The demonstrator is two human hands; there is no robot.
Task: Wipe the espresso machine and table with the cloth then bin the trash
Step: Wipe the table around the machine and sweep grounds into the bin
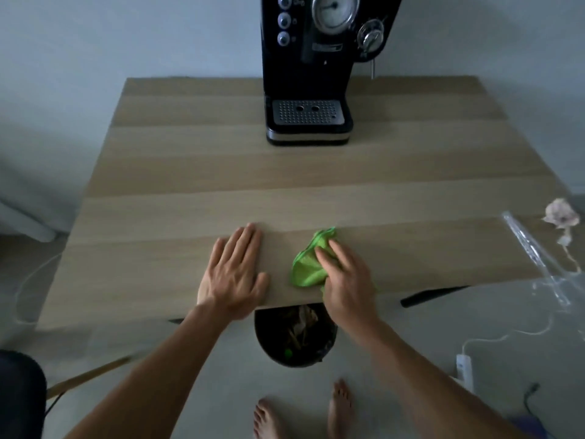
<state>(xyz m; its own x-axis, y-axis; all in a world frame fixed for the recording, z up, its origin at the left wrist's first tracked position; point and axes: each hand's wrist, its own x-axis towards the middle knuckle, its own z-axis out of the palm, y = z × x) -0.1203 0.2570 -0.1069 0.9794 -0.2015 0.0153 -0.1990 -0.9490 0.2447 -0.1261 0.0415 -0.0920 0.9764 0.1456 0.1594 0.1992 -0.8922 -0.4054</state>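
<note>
A black espresso machine (311,68) stands at the back middle of the wooden table (285,172). Near the table's front edge lies a bunched green cloth (308,264). My right hand (343,280) presses on the cloth with straight fingers. My left hand (235,274) rests flat on the table just left of it. At the table's right edge sit a crumpled tissue (562,213) and a clear plastic wrapper (531,248). A black bin (296,335) holding trash stands on the floor under the front edge.
White cables (506,337) and a power strip (463,369) lie on the floor to the right. A dark chair (19,391) with a wooden leg stands at the lower left. My bare feet (304,413) are just behind the bin.
</note>
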